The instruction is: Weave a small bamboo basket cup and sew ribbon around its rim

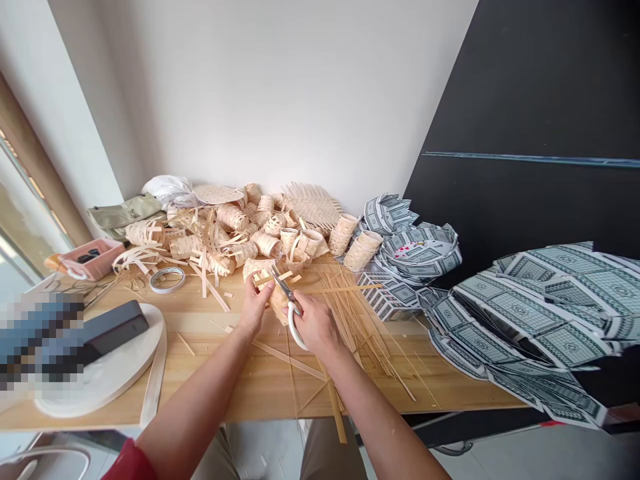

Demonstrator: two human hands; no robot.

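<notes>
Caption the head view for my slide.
Right hand holds white-handled metal scissors at pale woven basketwork in left hand.

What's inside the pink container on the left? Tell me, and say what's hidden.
Small dark items lie inside the pink container, too unclear to identify. Whatever is directly beneath them is covered.

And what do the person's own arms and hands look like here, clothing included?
The left hand and right hand are ungloved, with no watch or bracelet visible. A red sleeve shows high on the left arm; no right sleeve is in view.
</notes>
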